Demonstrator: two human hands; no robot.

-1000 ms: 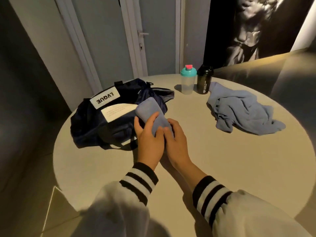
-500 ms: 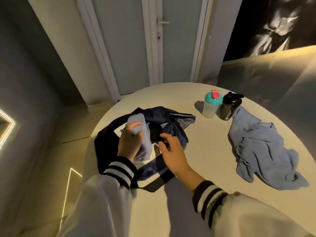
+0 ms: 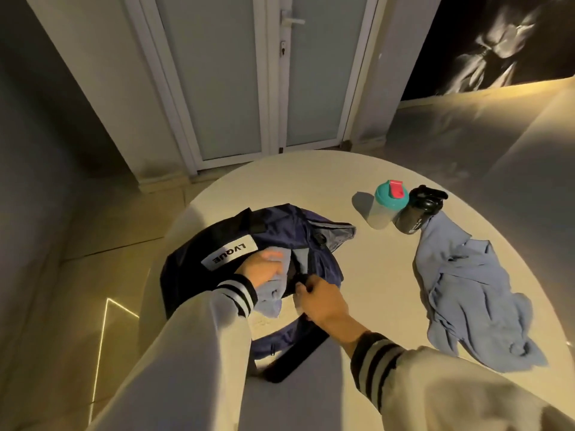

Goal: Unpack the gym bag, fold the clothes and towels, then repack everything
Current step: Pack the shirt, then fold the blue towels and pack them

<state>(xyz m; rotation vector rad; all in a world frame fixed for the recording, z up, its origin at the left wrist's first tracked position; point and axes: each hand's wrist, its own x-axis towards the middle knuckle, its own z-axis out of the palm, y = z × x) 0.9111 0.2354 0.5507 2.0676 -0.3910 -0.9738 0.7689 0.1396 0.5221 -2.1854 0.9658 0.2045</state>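
Observation:
A navy gym bag (image 3: 280, 231) with a white "LVQUE" label lies open at the left of the round table (image 3: 357, 275). My left hand (image 3: 261, 269) grips a folded light-blue towel (image 3: 269, 301) and holds it down inside the bag's opening. My right hand (image 3: 320, 301) pinches the bag's dark edge beside the opening, holding it apart. A crumpled light-blue garment (image 3: 473, 293) lies unfolded on the table to the right of the bag.
A clear shaker bottle with a teal lid (image 3: 385, 209) and a black bottle (image 3: 418, 214) stand upright at the back of the table, touching the crumpled garment's top. A black bag strap (image 3: 298, 356) trails toward me. Glass doors stand beyond the table.
The folded towel went from above the table into the bag's opening with my left hand. My right hand left the towel and took the bag's edge. My view tilted further down.

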